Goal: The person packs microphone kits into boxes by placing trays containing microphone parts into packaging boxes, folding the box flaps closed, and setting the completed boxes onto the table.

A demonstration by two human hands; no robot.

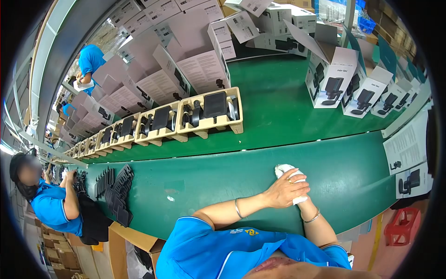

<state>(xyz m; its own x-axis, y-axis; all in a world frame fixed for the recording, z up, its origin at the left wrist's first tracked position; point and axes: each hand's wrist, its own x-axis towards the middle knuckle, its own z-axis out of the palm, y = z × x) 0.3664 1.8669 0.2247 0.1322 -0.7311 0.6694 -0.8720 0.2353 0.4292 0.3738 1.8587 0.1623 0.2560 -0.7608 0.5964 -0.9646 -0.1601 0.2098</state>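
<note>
My left hand (287,189) lies across my right hand, its bent fingers wrapped over the white glove (297,175) there. A ring shows on one finger, and a bracelet circles that wrist. My right hand (284,170) is covered by the white glove, which reaches down to the wrist; its fingers are largely hidden under the fabric and my left hand. Both hands rest together close over the green tabletop (232,172), in front of my chest. A small whitish scrap (170,198) lies on the surface to the left.
Beige trays (236,127) with black devices and cables line the raised shelf, before open printed boxes (204,69). More boxes (327,83) stand at right. Black stands (121,193) are stacked on the left, near a co-worker (55,204). A red stool (403,227) is beyond the right edge.
</note>
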